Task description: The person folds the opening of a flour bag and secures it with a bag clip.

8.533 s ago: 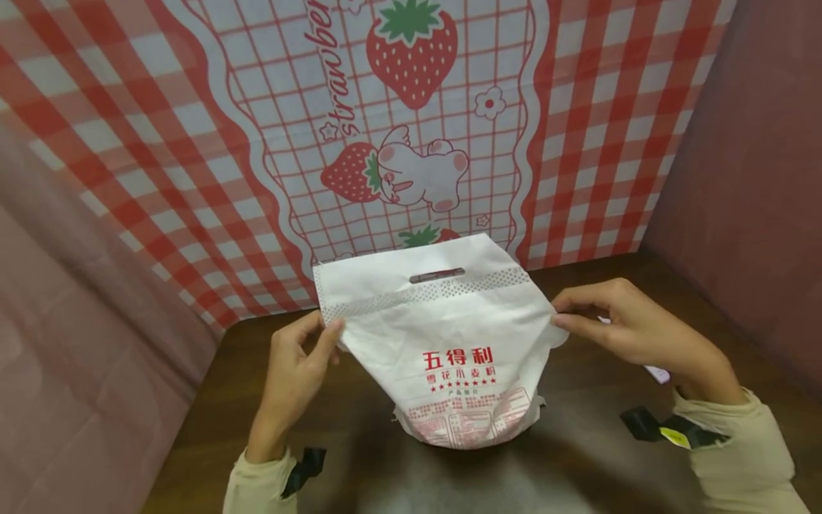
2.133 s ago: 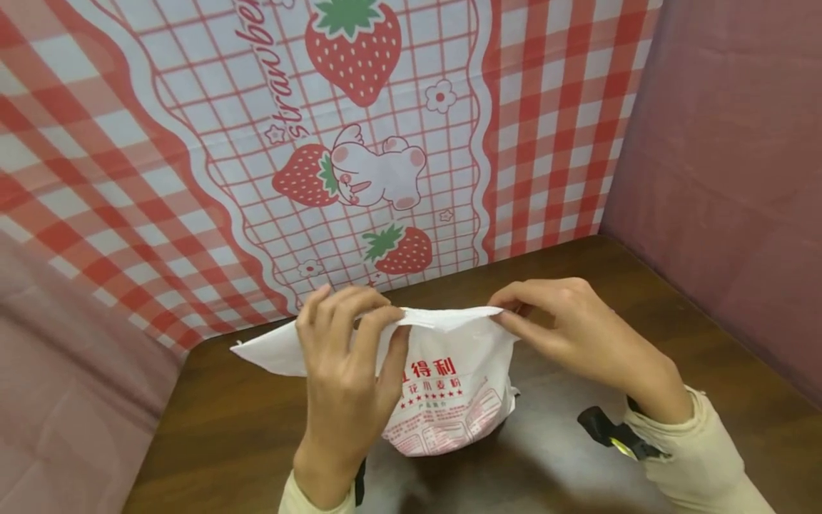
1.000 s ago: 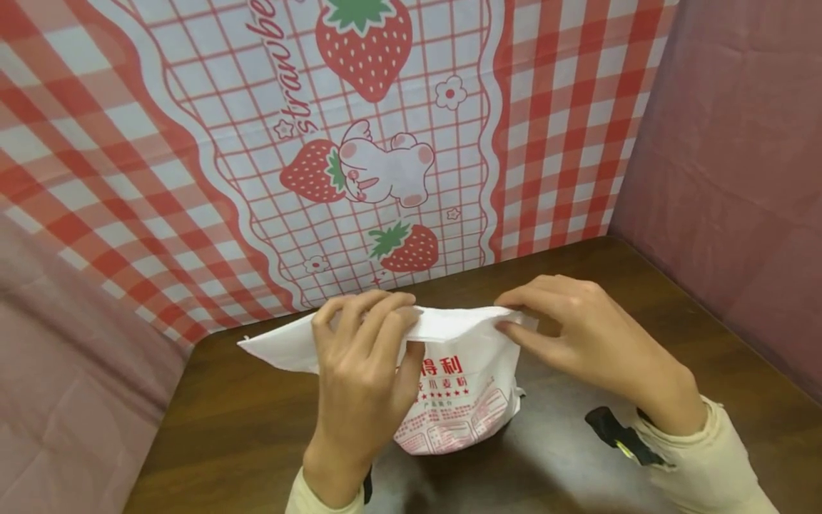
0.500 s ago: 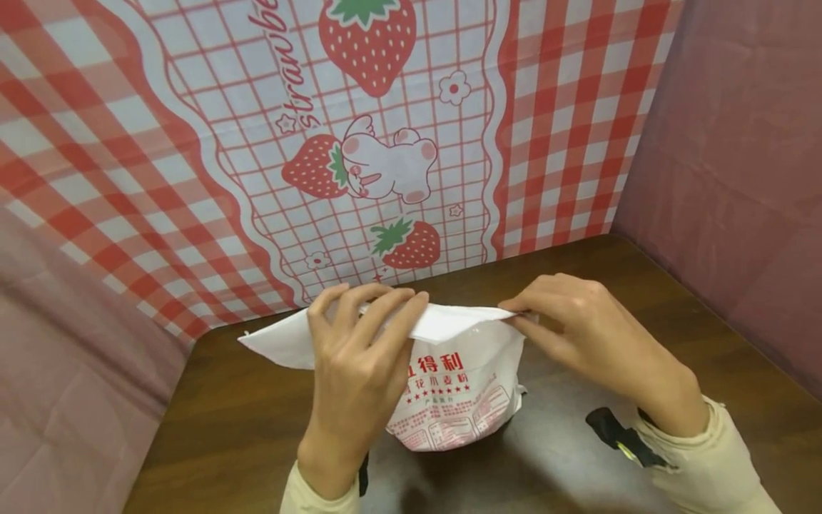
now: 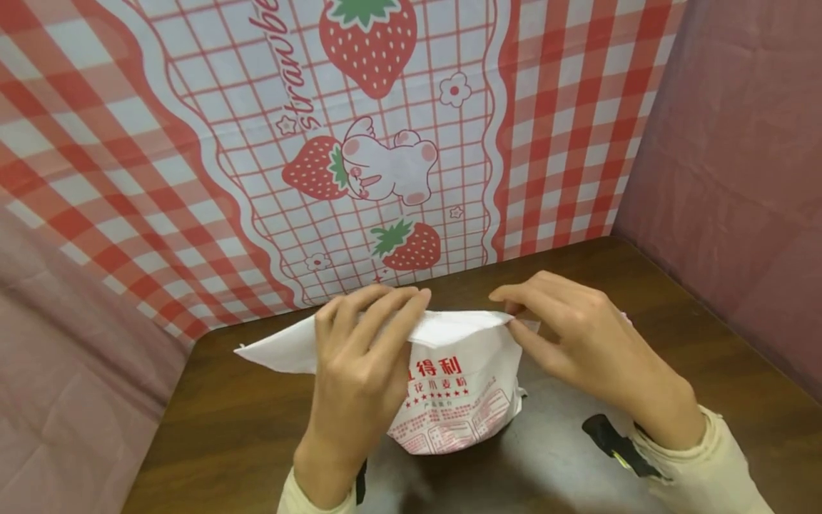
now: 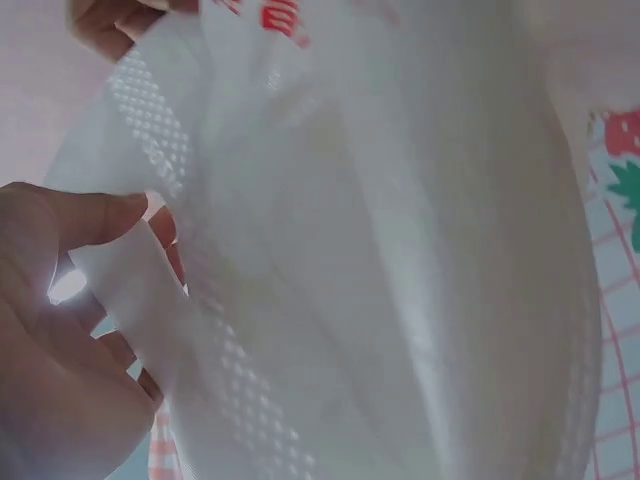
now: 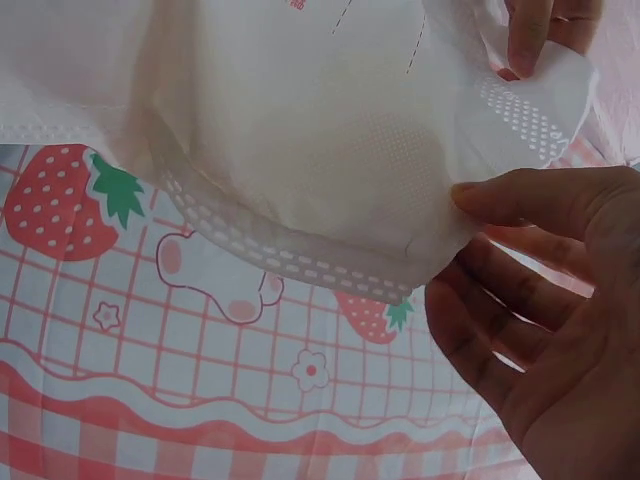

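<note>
A white flour bag (image 5: 449, 400) with red lettering stands in the middle of the table, its top bent over into a slanting flap that points left. My left hand (image 5: 359, 371) grips this top near its middle, covering part of the lettering. In the left wrist view, the left thumb (image 6: 105, 215) presses the dotted top band by the handle slot, other fingers behind it. At the bag's upper right corner my right hand (image 5: 584, 335) pinches the edge. The right wrist view has the right thumb (image 7: 500, 197) on the bag's near face and fingers behind the edge.
The dark wooden table (image 5: 212, 400) ends at a strawberry-print checked cloth (image 5: 385, 171) hung behind it. Pink cloth hangs on the left (image 5: 70, 371) and right (image 5: 738, 178). A small pinkish thing (image 5: 626, 318) peeks out behind the right hand.
Several seconds ago the bag's top stood upright, held at both sides. Since then it has been folded over, and the left hand has moved to its middle. Lately the right fingers have shifted slightly.
</note>
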`<state>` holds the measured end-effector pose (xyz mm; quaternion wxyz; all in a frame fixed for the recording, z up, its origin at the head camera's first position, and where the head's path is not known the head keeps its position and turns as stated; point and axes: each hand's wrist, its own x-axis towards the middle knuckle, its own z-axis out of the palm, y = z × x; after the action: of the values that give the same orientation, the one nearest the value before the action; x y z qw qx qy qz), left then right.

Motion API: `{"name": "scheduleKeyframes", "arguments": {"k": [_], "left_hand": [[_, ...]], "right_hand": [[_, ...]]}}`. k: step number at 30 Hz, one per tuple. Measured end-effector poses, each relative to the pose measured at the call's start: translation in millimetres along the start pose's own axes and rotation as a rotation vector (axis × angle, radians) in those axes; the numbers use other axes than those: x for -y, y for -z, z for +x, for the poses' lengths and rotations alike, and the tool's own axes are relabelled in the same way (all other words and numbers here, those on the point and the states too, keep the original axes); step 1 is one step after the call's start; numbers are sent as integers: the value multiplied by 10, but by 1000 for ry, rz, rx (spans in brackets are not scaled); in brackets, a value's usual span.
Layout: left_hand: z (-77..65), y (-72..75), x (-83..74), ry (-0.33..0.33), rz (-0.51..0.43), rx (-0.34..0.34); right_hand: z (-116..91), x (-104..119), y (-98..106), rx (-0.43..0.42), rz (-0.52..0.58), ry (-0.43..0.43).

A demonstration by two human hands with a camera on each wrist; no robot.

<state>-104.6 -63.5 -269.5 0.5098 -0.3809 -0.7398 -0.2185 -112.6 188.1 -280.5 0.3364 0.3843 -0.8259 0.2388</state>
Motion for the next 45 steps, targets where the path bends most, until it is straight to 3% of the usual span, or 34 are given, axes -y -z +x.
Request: {"name": "scheduleKeyframes", "arguments": {"k": [8, 14, 23, 30, 45], "left_hand": [[20, 10, -97, -70, -74, 18], [24, 27, -47, -49, -126, 7], [17, 44, -12, -18, -144, 21], [7, 73, 13, -19, -142, 34], [-25, 155, 73, -23, -181, 132]], "right_hand": [[15, 18, -19, -15, 16, 19], [-1, -28, 9, 40, -9, -15], [-32, -68, 66, 180, -28, -136], [-36, -101, 52, 199, 39, -139], [-35, -133, 63, 209, 94, -142]]}}
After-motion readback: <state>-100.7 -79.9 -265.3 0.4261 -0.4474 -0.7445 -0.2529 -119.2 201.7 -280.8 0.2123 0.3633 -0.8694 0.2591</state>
